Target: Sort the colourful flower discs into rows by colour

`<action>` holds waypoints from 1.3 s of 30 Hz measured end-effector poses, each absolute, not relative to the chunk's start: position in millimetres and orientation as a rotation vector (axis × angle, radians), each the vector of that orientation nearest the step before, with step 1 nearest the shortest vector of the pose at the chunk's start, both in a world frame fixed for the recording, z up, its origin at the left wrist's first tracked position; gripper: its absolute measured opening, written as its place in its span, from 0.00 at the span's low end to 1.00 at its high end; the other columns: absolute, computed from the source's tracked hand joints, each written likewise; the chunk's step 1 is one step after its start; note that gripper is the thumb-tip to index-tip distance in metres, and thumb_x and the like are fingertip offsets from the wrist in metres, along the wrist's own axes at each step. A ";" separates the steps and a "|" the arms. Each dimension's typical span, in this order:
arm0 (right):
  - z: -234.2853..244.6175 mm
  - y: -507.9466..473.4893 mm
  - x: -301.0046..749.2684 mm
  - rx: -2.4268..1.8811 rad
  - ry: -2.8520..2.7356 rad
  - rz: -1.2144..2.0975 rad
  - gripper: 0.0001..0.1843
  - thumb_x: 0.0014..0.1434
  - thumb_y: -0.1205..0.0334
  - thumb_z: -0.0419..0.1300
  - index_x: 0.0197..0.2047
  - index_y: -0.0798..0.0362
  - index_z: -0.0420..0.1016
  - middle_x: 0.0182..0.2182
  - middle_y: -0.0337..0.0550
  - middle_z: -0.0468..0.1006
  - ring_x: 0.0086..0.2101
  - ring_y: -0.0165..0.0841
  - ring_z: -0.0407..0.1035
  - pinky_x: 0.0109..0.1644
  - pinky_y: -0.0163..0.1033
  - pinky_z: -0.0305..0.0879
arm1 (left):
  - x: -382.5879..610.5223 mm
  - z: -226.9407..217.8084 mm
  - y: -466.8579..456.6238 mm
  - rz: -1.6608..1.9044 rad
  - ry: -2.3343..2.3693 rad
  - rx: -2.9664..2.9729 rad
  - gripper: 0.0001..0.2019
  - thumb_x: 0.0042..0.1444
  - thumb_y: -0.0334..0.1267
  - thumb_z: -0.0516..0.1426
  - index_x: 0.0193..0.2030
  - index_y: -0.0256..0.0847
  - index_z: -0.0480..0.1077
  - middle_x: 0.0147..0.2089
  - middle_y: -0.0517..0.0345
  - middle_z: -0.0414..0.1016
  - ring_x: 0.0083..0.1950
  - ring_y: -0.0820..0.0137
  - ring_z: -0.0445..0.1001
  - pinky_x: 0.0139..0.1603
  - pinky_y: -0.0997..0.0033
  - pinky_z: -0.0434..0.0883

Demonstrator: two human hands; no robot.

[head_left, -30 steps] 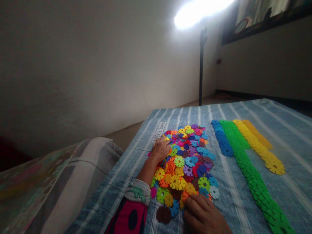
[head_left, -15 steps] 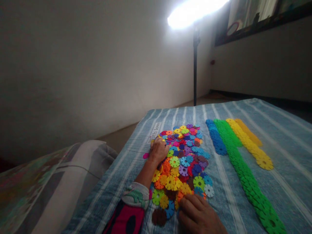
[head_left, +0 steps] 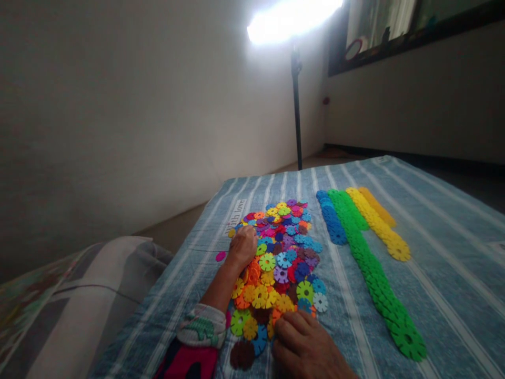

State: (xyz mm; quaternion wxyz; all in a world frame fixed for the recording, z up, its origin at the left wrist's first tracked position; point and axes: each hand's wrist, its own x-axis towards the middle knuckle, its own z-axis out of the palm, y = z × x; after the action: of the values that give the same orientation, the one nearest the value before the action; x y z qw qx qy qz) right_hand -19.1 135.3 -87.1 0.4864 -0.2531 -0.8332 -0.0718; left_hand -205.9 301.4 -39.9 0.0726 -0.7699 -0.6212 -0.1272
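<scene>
A pile of snowflake-shaped plastic discs (head_left: 267,261) in many colours lies on the striped cloth. My left hand (head_left: 243,246) rests at the pile's left side, fingers curled down among the discs and its fingertips hidden. Near the front edge, my right hand (head_left: 305,345) is closed, fingers bent inward beside an orange disc (head_left: 277,316). Whatever either hand pinches does not show. A brown disc (head_left: 242,355) and a blue disc (head_left: 260,340) lie left of my right hand. One magenta disc (head_left: 221,256) sits apart, left of my left wrist.
To the right are overlapping rows of discs: a blue row (head_left: 333,223), a long green row (head_left: 366,268), a yellow row (head_left: 379,226) and an orange row (head_left: 377,207). A lit lamp on a stand (head_left: 296,105) rises behind the cloth (head_left: 445,252). Grey-white fabric (head_left: 106,295) lies left.
The whole view has shifted, so the discs and both hands appear further left. My left hand has moved only slightly against the pile; my right hand stays at the front edge.
</scene>
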 end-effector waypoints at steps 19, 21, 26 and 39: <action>-113.7 146.7 -32.8 -0.648 -2.161 -0.232 0.12 0.63 0.53 0.57 0.31 0.50 0.68 0.30 0.39 0.70 0.33 0.34 0.61 0.34 0.39 0.60 | -67.1 8.6 273.9 -0.321 -1.470 -2.888 0.15 0.65 0.37 0.44 0.33 0.41 0.69 0.33 0.57 0.75 0.38 0.70 0.75 0.42 0.73 0.70; -114.5 146.9 -33.8 -0.650 -2.147 -0.222 0.11 0.63 0.53 0.57 0.33 0.50 0.69 0.33 0.40 0.72 0.36 0.35 0.63 0.35 0.40 0.61 | -44.0 2.4 280.8 -0.130 -1.439 -2.884 0.12 0.64 0.35 0.46 0.36 0.41 0.69 0.35 0.55 0.76 0.40 0.69 0.75 0.43 0.72 0.71; -113.0 146.9 -37.7 -0.692 -2.071 -0.211 0.08 0.64 0.55 0.55 0.41 0.49 0.72 0.39 0.44 0.73 0.39 0.37 0.64 0.40 0.42 0.63 | -19.5 -10.0 294.5 0.091 -1.414 -2.757 0.13 0.65 0.35 0.44 0.41 0.40 0.70 0.39 0.50 0.76 0.42 0.65 0.76 0.43 0.66 0.72; -103.8 137.4 -25.2 -0.616 -2.198 -0.140 0.08 0.63 0.54 0.58 0.37 0.49 0.70 0.35 0.41 0.72 0.36 0.35 0.62 0.39 0.41 0.60 | -42.0 -6.0 277.8 -0.224 -1.394 -2.660 0.13 0.65 0.40 0.48 0.41 0.39 0.72 0.40 0.47 0.75 0.46 0.60 0.73 0.48 0.61 0.69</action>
State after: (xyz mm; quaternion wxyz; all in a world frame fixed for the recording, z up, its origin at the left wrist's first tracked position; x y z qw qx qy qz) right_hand -25.2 137.4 -103.8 0.4145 -0.2450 -0.8747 -0.0557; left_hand -42.0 277.8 -6.0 0.0649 -0.8815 -0.4618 -0.0743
